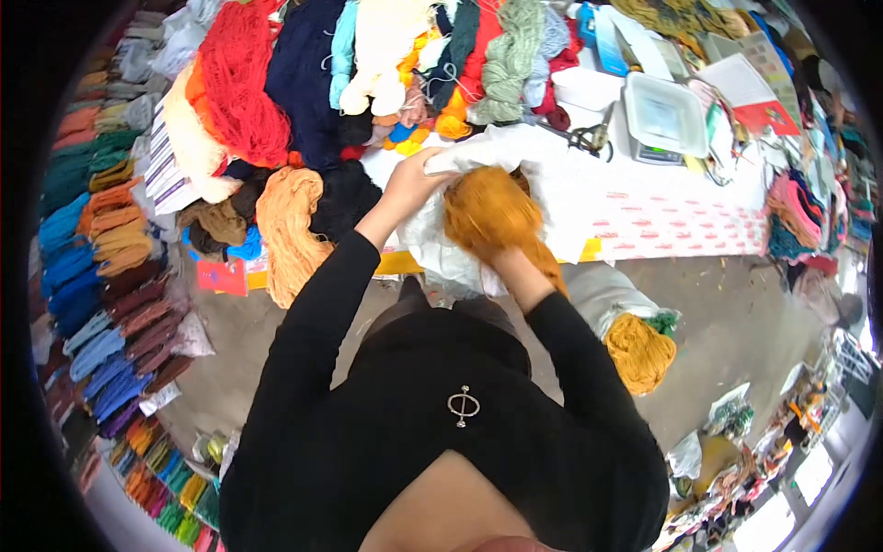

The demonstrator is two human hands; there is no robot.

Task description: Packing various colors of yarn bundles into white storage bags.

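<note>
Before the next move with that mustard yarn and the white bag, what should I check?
1. Left hand grips the white plastic bag rim: ok.
2. Right hand on the mustard yarn skein: ok; its fingers are hidden.
3. Skein fully inside the bag: not ok, it bulges out.
4. Scissors away from both hands: ok.
5. Scale tray empty: ok.

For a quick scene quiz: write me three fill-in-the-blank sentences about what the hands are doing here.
1. The left hand grips the edge of a white plastic ____.
2. The yarn bundle between both hands is mustard ____ in colour.
3. The right hand is mostly ____ behind that bundle.
4. The weighing scale stands on the ____.

Missing words: bag; yellow; hidden; table
</note>
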